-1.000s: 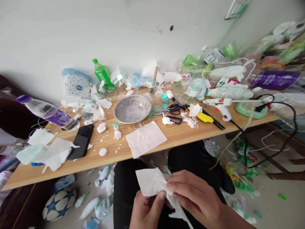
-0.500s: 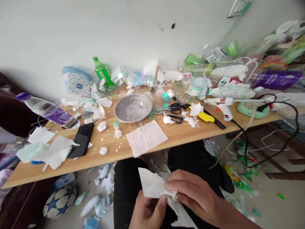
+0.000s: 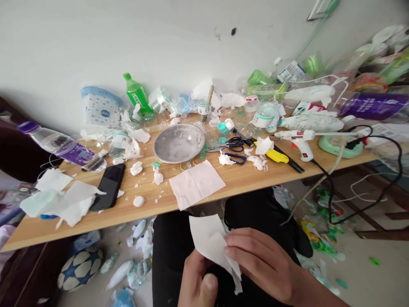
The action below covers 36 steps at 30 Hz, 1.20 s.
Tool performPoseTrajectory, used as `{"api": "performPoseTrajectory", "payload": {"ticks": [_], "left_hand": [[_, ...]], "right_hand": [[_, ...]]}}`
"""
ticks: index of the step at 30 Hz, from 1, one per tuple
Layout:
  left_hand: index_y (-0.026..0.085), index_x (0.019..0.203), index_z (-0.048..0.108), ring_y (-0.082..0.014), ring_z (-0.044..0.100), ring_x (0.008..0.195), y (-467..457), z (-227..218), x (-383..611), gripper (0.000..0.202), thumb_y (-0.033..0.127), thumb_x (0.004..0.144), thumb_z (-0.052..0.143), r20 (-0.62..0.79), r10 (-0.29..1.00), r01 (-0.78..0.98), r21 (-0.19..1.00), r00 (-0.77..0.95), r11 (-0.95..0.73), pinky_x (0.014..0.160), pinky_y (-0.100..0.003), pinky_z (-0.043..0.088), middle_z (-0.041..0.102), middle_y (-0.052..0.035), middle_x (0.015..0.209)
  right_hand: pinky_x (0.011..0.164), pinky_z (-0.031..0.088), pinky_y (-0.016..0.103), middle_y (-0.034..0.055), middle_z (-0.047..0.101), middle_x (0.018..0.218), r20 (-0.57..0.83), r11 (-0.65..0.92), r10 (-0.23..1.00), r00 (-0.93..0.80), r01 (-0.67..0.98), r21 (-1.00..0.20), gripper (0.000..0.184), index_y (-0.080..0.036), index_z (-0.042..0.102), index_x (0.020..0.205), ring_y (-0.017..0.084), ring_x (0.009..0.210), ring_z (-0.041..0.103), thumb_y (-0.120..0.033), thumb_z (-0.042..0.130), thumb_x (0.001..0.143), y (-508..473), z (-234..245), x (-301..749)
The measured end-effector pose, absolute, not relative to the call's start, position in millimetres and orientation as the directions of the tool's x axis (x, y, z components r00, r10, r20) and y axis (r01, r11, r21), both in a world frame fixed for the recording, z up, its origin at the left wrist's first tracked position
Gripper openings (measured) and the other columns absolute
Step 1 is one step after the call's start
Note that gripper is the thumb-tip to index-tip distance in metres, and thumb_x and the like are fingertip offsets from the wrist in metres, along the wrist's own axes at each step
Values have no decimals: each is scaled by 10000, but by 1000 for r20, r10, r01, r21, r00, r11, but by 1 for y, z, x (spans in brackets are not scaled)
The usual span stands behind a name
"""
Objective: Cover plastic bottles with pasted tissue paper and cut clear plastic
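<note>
Over my lap, both hands hold a white piece of tissue paper (image 3: 209, 236) with a torn lower edge. My left hand (image 3: 198, 279) is closed on its left side, the thumb bent near the front. My right hand (image 3: 260, 262) grips the right side, fingers laid across the paper. Just beyond, a flat, creased tissue sheet (image 3: 197, 184) lies at the front edge of the wooden table (image 3: 153, 200). Behind that sheet sits a metal bowl (image 3: 179, 144) with whitish residue inside.
Scissors (image 3: 234, 145), a yellow utility knife (image 3: 276, 155) and a glue gun (image 3: 302, 143) lie to the right. A phone (image 3: 108, 187) and a purple-capped bottle (image 3: 64, 147) are at left. Cables hang from a green power strip (image 3: 340, 147). A ball (image 3: 80, 269) rests on the littered floor.
The tissue in my hands has turned and now stands more open, its upper part spread wider. The long strip that hung toward my lap no longer shows. My right hand's fingers have straightened slightly.
</note>
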<state>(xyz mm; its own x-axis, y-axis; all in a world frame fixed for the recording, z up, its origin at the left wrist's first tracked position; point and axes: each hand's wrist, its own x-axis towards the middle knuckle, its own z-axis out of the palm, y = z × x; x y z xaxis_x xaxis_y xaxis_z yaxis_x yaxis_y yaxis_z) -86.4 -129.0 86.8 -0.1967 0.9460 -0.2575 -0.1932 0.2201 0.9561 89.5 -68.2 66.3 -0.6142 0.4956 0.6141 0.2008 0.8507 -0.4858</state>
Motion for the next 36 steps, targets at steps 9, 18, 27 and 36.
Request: {"api": "performPoseTrajectory", "payload": {"ticks": [9,18,27,36], "left_hand": [[173,888,804,-266,719,882,-122,93,-77,353,476,711,836,-510,851,-495,775,-124,392,926,-393,533,796,-94,883],[157,837,781,-252,717,849,-128,89,-70,442,514,604,897,-595,783,-563,716,-183,412,814,-328,535,778,-77,785],[180,867,785,-293,724,925,-139,79,-74,502,595,596,865,-532,793,-468,805,-296,365,850,-369,555,806,-104,919],[144,708,729,-154,608,589,-133,74,-65,505,639,655,809,-566,750,-414,807,-342,421,603,-257,516,684,-22,589]], "right_hand": [[899,612,372,154,702,1026,703,856,504,-502,185,-482,260,-54,627,1177,217,1045,663,-44,534,934,-71,69,85],[847,602,347,130,671,1029,596,732,623,-507,108,-673,268,-127,576,1207,199,969,659,-103,499,952,-71,69,86],[898,595,374,152,715,1075,619,809,546,-565,163,-564,338,-103,582,1320,224,1051,664,-160,439,1019,-70,73,88],[861,595,346,123,687,1104,578,681,671,-464,79,-728,428,-146,540,1344,194,1015,660,-36,454,939,-76,71,83]]}}
